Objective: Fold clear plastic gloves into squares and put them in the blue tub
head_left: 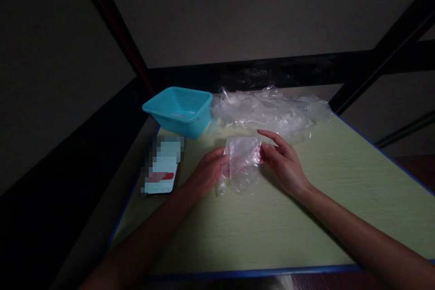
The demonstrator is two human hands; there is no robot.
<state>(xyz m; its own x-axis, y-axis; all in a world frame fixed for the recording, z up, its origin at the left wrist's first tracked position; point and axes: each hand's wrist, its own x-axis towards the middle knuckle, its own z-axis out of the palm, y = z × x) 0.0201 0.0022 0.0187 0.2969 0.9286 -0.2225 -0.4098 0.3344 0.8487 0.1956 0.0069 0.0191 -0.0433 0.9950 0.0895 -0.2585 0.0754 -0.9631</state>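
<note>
Between my two hands is a clear plastic bag (243,156), partly folded over and crinkled, held just above or on the table. My left hand (208,171) pinches its left edge, thumb on top. At the right edge, my right hand (283,163) grips the bag between thumb and fingers, with the index finger stretched out away from it. Pinkish patches show through the plastic; I cannot tell whether they are fingers or something inside. Behind the hands lies a heap of clear plastic bags (268,108).
A blue plastic basin (190,124) stands at the back left of the pale table (258,235), which has a blue edge. In front of the basin lies a phone (163,167) with a lit, partly blurred screen. A dark-trimmed wall (254,18) rises behind.
</note>
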